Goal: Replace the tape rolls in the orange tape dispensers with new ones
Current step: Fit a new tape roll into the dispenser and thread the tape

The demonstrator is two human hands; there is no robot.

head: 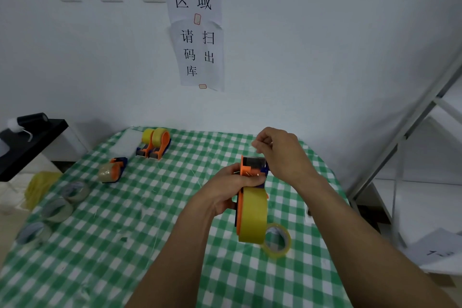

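My left hand [232, 187] grips an orange tape dispenser [251, 197] above the table, with a full yellow tape roll [252, 215] mounted on it. My right hand [280, 152] hovers at the dispenser's cutter end with its fingers pinched together, seemingly on the clear tape end. A loose yellowish tape roll [277, 240] lies on the cloth just below the dispenser. Two orange dispensers with yellow rolls [155, 144] stand at the table's far edge. Another orange dispenser with a nearly clear roll [112, 170] lies on its side to the left.
The table wears a green-and-white checked cloth [125, 245]. Three used clear rolls [57, 209] sit along its left edge, by a yellow bag [40, 187]. A black stand [30, 142] is at far left, a white metal shelf [412, 170] at right.
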